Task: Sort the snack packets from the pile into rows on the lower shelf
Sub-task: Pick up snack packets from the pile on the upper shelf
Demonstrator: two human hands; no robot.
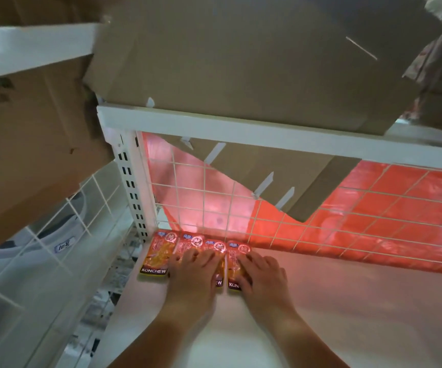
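Four snack packets (157, 257) lie in a row at the far left corner of the lower shelf (347, 301), against a wire grid (267, 208) backed by red plastic (387, 208). A cardboard box (241, 62) overhangs from above. The left hand (192, 274) lies flat over the two middle packets and the right hand (263, 277) flat on the rightmost, hiding most of their print.

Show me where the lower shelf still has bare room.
The widest bare patch of the lower shelf lies right of the right hand, bordered behind by the wire mesh. The strip before the packets is free too. Crowded: the back-left corner by the post, four packets side by side, the left hand on the middle two.
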